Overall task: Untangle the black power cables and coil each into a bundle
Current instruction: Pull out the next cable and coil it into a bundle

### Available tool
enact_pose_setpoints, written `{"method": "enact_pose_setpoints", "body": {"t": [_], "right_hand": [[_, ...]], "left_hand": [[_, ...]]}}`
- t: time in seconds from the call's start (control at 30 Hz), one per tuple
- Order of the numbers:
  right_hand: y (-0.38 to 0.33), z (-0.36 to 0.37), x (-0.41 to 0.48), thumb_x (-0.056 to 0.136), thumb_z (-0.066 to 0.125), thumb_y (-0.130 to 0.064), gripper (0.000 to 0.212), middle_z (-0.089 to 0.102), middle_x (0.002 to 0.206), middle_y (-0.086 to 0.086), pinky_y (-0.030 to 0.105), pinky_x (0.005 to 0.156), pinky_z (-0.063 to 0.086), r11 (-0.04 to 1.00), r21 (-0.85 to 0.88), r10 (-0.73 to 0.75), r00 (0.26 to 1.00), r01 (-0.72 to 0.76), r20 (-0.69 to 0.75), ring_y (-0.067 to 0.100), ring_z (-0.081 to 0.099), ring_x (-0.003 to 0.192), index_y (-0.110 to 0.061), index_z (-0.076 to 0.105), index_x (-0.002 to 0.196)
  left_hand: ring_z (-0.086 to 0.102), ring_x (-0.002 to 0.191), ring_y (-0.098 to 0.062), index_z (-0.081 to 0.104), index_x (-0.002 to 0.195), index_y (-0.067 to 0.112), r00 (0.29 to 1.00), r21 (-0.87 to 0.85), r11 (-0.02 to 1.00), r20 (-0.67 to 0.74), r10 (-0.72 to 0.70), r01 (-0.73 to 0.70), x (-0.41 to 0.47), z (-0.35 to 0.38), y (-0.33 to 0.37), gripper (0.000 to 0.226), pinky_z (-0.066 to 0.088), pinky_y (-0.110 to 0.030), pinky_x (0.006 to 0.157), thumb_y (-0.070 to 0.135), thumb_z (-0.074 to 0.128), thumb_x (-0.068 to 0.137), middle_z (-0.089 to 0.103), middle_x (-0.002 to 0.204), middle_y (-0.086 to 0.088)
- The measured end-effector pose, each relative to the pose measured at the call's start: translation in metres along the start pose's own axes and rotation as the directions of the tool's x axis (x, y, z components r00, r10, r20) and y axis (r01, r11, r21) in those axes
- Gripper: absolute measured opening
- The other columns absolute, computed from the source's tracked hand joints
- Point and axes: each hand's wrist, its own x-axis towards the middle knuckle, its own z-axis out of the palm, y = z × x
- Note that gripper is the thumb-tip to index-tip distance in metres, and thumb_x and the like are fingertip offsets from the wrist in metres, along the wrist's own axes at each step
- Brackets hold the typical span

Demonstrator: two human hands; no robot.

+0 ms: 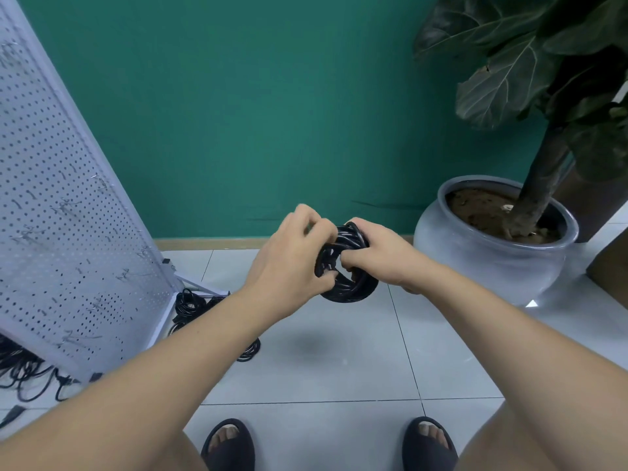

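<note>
Pegboard panel (68, 198) stands slanted at the far left, well apart from the fingers. Loose black cables (23, 372) sprawl on the tiled floor (339, 368) below its near edge. A few coiled bundles (188, 305) lie at its foot, lower and left of the left fingers, and one more bundle (249, 351) peeks out from under the left forearm.

At the centre, held in the air in front of the green wall (255, 113), is a coiled black cable (353, 287), a thick ring of many turns caught between both hands. The left hand (289, 263) grips its left side: the thumb curls against the lower rim, and the bunched fingers close on the upper turns. They seem to pinch a strand there, though the knuckles hide which one. The right hand (377, 256) clasps the ring's right side, its fingers curled over the top turns and its index finger hooked into the central opening.

Right of the right fingers, and apart from them, a grey pot (492, 263) of soil holds a large-leaved plant (530, 79). Two dark slippers (227, 443) show at the bottom, below both hands.
</note>
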Motion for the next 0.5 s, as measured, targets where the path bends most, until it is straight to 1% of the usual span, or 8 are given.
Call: {"method": "enact_pose_setpoints", "body": {"t": [0.07, 0.17, 0.27, 0.33, 0.4, 0.47, 0.5], "right_hand": [[-0.001, -0.001, 0.002, 0.075, 0.071, -0.025, 0.028, 0.063, 0.077, -0.003, 0.038, 0.068, 0.047, 0.999, 0.043, 0.030, 0.999, -0.028, -0.029, 0.016, 0.055, 0.070, -0.012, 0.058, 0.098], [-0.001, 0.002, 0.002, 0.073, 0.070, -0.028, 0.033, 0.061, 0.081, 0.000, 0.038, 0.069, 0.044, 0.996, 0.070, 0.064, 0.996, -0.059, -0.067, 0.019, 0.052, 0.073, -0.010, 0.055, 0.098], [-0.005, 0.008, 0.002, 0.078, 0.070, -0.028, 0.029, 0.060, 0.084, 0.000, 0.037, 0.068, 0.043, 0.996, 0.061, 0.068, 0.992, -0.062, -0.102, 0.020, 0.051, 0.075, -0.012, 0.054, 0.096], [-0.008, 0.011, 0.001, 0.083, 0.071, -0.027, 0.024, 0.060, 0.084, -0.002, 0.035, 0.064, 0.043, 0.998, 0.030, 0.054, 0.991, -0.051, -0.120, 0.019, 0.051, 0.073, -0.017, 0.052, 0.093], [-0.012, 0.014, -0.001, 0.086, 0.070, -0.027, 0.024, 0.060, 0.083, -0.003, 0.033, 0.061, 0.039, 0.998, -0.027, 0.044, 0.989, -0.048, -0.140, 0.017, 0.050, 0.071, -0.021, 0.048, 0.090], [-0.012, 0.017, -0.002, 0.088, 0.070, -0.028, 0.024, 0.062, 0.087, -0.001, 0.033, 0.059, 0.039, 0.996, -0.080, 0.038, 0.988, -0.050, -0.150, 0.016, 0.053, 0.071, -0.020, 0.049, 0.095], [-0.012, 0.018, -0.002, 0.088, 0.071, -0.028, 0.026, 0.064, 0.091, 0.000, 0.034, 0.059, 0.041, 0.994, -0.101, 0.036, 0.988, -0.051, -0.151, 0.016, 0.056, 0.073, -0.019, 0.050, 0.101]], "left_hand": [[0.045, 0.084, -0.017, 0.058, 0.098, 0.023, 0.995, 0.101, 0.992, -0.063, 0.075, -0.068, -0.001, 0.004, -0.001, 0.033, 0.047, -0.037, 0.051, 0.030, 0.082, 0.078, 0.044, 0.101, 0.007], [0.048, 0.075, -0.019, 0.064, 0.097, 0.021, 0.995, 0.205, 0.978, -0.081, 0.060, -0.042, -0.003, 0.014, -0.005, 0.036, 0.037, -0.031, 0.047, 0.040, 0.086, 0.077, 0.047, 0.092, 0.004], [0.050, 0.066, -0.021, 0.064, 0.091, 0.017, 0.996, 0.294, 0.955, -0.075, 0.044, -0.020, -0.002, 0.022, -0.005, 0.033, 0.033, -0.031, 0.043, 0.036, 0.087, 0.077, 0.047, 0.087, 0.001], [0.042, 0.058, -0.022, 0.062, 0.082, 0.014, 0.997, 0.329, 0.944, -0.068, 0.022, 0.001, 0.000, 0.025, -0.004, 0.031, 0.029, -0.031, 0.040, 0.030, 0.088, 0.075, 0.046, 0.084, -0.001], [0.031, 0.053, -0.023, 0.056, 0.072, 0.012, 0.998, 0.342, 0.939, -0.062, -0.003, 0.024, 0.002, 0.027, -0.003, 0.035, 0.022, -0.029, 0.041, 0.024, 0.090, 0.070, 0.044, 0.080, -0.004], [0.030, 0.049, -0.026, 0.053, 0.069, 0.011, 0.999, 0.344, 0.938, -0.038, -0.036, 0.047, 0.005, 0.026, -0.002, 0.037, 0.020, -0.030, 0.044, 0.020, 0.089, 0.070, 0.041, 0.078, -0.005], [0.035, 0.050, -0.028, 0.054, 0.072, 0.011, 0.998, 0.326, 0.944, -0.010, -0.059, 0.059, 0.007, 0.025, -0.001, 0.033, 0.024, -0.033, 0.045, 0.022, 0.085, 0.076, 0.040, 0.081, -0.004]]}}
